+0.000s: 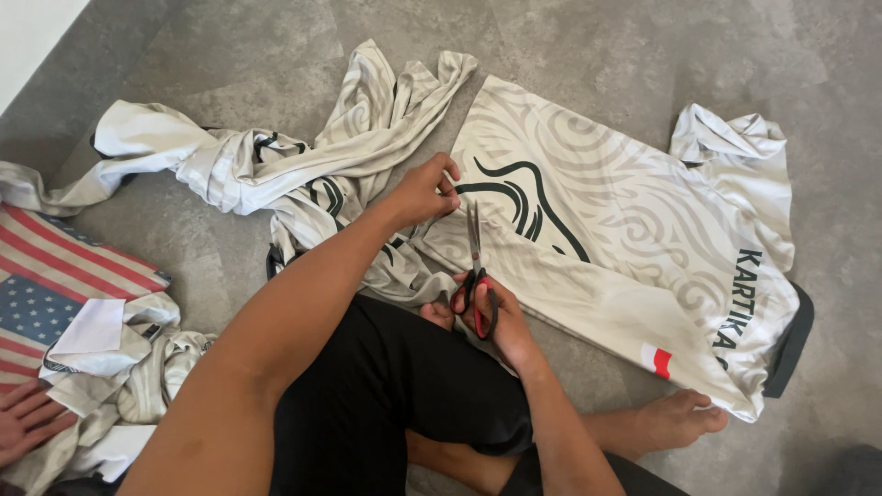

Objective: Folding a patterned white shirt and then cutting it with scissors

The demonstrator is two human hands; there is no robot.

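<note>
A cream jersey with grey swirl patterns and black curved lines (625, 220) lies spread flat on the grey floor. My right hand (491, 317) grips red-and-black scissors (475, 276), blades pointing away into the jersey's near edge. My left hand (427, 188) pinches the fabric just beyond the blade tips. I sit cross-legged in black shorts, one bare foot (675, 418) beside the jersey's lower hem.
A second crumpled cream garment (276, 161) stretches to the left. A red, white and blue striped and starred cloth (55, 285) lies at far left with folded white fabric (92, 331) on it. Another person's hand (28, 418) rests at the bottom left.
</note>
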